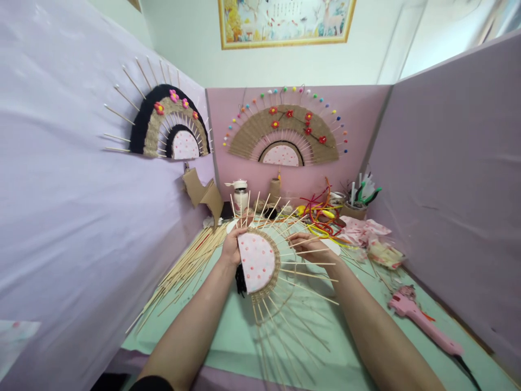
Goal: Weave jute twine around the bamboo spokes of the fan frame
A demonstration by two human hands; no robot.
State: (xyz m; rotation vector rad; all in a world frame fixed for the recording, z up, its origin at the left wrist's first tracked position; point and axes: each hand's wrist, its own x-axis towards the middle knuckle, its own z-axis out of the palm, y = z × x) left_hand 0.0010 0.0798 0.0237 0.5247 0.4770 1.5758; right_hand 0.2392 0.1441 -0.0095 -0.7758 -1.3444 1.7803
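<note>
My left hand [233, 245] grips a half-round fan frame [257, 262] at its upper end, with the straight edge toward the left. White cloth with pink dots covers the middle, and a woven twine band [278, 260] runs around the curve. Thin wooden sticks [311, 271] radiate outward from it. A black tassel-like bundle [241, 281] hangs by the straight edge. My right hand [307, 247] is among the sticks on the right, its fingertips pinched together on what looks like a thin strand of twine. The strand's exact path is hard to make out.
Loose sticks [183, 266] lie on the left of the green tabletop [228, 339]. A pink glue gun [425, 326] lies on the right. Behind are coloured pipe cleaners [321, 209], dotted cloth [364, 231], a bottle [241, 198] and a tool pot [353, 210]. Finished fans [285, 127] hang on the partitions.
</note>
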